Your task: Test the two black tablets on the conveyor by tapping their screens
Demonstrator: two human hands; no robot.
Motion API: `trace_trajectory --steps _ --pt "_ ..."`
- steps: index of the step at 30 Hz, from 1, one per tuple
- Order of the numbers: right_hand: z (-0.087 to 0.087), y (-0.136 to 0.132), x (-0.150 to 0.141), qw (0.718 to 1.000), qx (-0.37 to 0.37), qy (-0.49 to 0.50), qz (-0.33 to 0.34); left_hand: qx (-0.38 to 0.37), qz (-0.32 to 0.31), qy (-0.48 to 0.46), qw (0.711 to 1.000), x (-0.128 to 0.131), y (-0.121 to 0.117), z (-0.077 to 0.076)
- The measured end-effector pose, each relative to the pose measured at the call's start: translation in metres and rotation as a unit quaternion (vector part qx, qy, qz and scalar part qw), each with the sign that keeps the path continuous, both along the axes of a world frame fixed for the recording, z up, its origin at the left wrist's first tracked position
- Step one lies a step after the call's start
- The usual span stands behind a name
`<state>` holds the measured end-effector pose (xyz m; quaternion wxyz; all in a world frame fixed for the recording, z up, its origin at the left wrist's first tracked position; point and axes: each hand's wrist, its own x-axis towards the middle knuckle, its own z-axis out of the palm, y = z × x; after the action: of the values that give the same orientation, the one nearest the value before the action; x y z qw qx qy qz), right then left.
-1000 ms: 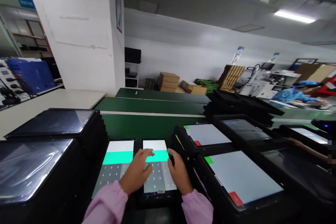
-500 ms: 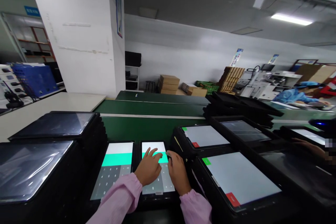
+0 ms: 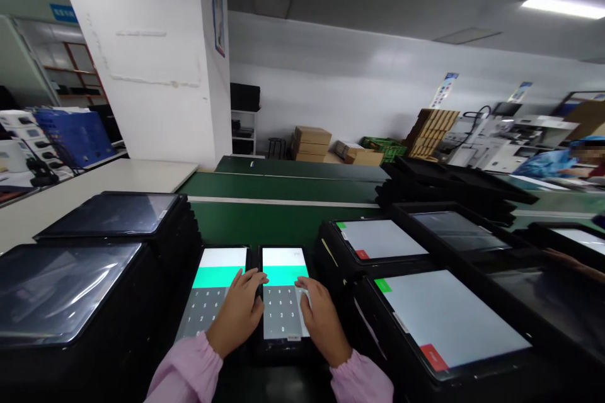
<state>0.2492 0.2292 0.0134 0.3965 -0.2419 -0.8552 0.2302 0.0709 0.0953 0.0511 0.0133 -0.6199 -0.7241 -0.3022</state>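
Note:
Two lit tablets lie side by side in front of me, each showing a white strip, a green band and a grey number keypad. My left hand (image 3: pixel 237 316) rests with fingers stretched out across the gap between the left tablet (image 3: pixel 212 293) and the right tablet (image 3: pixel 283 293). At the right tablet's right edge lies my right hand (image 3: pixel 320 317), fingers extended and flat on the screen. Both wrists wear pink sleeves. Neither hand holds anything.
Stacks of dark-screened tablets (image 3: pixel 70 289) stand at the left. To the right are lit tablets with grey screens (image 3: pixel 449 318) on black stacks. A green conveyor belt (image 3: pixel 283 192) runs behind. A white table (image 3: pixel 94 179) is far left; a person in blue (image 3: pixel 553 164) works at far right.
My left hand slid leftward from the right tablet's green band to the seam between the two tablets. My right hand stayed at the right tablet's edge. The camera shifted slightly.

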Motion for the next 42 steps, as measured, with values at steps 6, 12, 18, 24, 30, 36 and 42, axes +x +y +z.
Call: trace_trajectory --steps 6,12,18,24,30,36,42 --pt "0.005 -0.027 -0.016 0.994 0.025 -0.078 0.07 -0.015 -0.016 0.021 1.0 0.012 -0.002 -0.005" --pt "0.002 0.01 -0.007 0.999 0.01 -0.02 -0.042 -0.011 -0.009 0.006 1.0 0.012 -0.014 -0.009" --pt "0.001 0.019 -0.011 0.999 0.003 -0.035 -0.036 0.032 0.076 -0.025 0.996 -0.014 -0.054 -0.01" --pt "-0.001 0.016 -0.015 0.998 0.01 -0.043 -0.045 0.081 0.211 -0.185 0.956 -0.047 -0.105 -0.022" --pt "-0.001 0.015 -0.014 0.998 -0.006 -0.047 -0.03 0.119 0.326 -0.329 0.879 -0.06 -0.14 -0.063" --pt "-0.002 0.01 -0.001 0.997 -0.053 -0.009 -0.049 0.138 0.339 -0.443 0.818 -0.053 -0.144 -0.09" --pt "-0.014 0.01 0.024 0.989 -0.119 0.021 -0.079 0.141 0.371 -0.467 0.79 -0.048 -0.142 -0.094"
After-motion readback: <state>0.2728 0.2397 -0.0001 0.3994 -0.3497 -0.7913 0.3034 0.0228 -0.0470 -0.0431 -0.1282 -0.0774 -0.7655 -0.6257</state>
